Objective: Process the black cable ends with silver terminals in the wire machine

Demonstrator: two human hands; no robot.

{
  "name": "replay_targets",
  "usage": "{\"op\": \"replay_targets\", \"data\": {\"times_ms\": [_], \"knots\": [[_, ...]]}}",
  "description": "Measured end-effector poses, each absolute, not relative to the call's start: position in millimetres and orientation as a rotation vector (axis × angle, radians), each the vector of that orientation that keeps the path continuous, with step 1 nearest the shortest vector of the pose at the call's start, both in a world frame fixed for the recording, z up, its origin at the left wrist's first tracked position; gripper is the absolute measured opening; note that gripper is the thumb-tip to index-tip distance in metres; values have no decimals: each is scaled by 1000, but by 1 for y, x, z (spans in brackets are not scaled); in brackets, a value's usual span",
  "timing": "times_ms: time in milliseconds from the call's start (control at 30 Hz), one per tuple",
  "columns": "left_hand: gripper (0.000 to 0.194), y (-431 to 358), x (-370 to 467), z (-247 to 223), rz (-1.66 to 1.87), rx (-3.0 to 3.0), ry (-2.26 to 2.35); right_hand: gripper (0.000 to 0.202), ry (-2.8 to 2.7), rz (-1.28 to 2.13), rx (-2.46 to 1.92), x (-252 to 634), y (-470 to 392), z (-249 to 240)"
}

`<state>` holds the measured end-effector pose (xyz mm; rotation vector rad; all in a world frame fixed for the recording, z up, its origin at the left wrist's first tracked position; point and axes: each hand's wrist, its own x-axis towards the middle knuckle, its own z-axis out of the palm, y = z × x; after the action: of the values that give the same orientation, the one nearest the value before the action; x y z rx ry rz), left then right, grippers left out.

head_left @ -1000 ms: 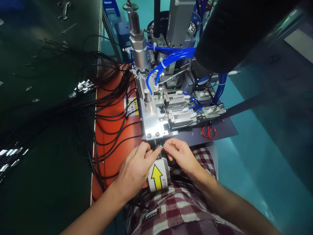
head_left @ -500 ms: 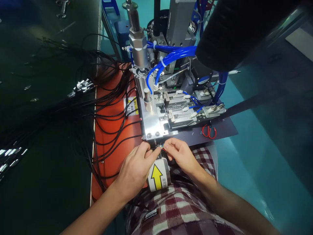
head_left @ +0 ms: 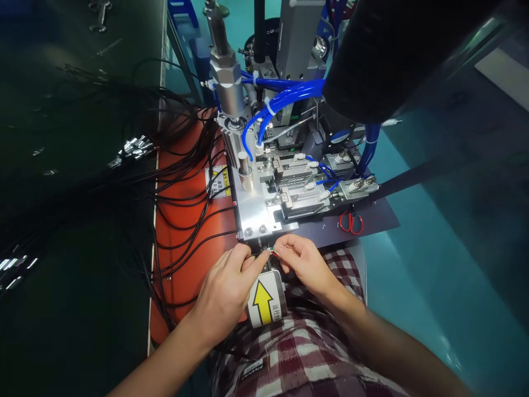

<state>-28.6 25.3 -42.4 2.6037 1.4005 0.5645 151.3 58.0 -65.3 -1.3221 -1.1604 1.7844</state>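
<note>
My left hand (head_left: 227, 286) is closed in a pinch on a black cable, just below the front edge of the metal plate (head_left: 254, 212). Thin coloured wires (head_left: 271, 251) stick out from the cable end between my two hands. Facing it, my right hand (head_left: 300, 259) pinches the tips of these wires, with red and green strands showing. Under my hands is a machine part with a yellow arrow label (head_left: 263, 300). The exact finger contact on the wires is too small to make out.
Black cables (head_left: 194, 193) run over the orange surface (head_left: 177, 220) at the left, with metal-ended bundles (head_left: 132, 150) beyond. Blue air tubes (head_left: 293, 95) and cylinders (head_left: 308, 184) stand ahead. Red-handled scissors (head_left: 351, 223) lie at the right. A dark cylinder (head_left: 380, 55) overhangs the upper right.
The whole view has shifted slightly, so the machine appears a little further left. Both hands keep their pinch on the cable and wires with hardly any movement.
</note>
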Motion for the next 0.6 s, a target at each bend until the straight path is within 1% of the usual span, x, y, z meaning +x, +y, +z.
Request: {"op": "replay_targets", "data": {"times_ms": [600], "knots": [[34,25,-30,-44,553,2627,1362,30,-1168,1782,-1306,151,57,-67]]}}
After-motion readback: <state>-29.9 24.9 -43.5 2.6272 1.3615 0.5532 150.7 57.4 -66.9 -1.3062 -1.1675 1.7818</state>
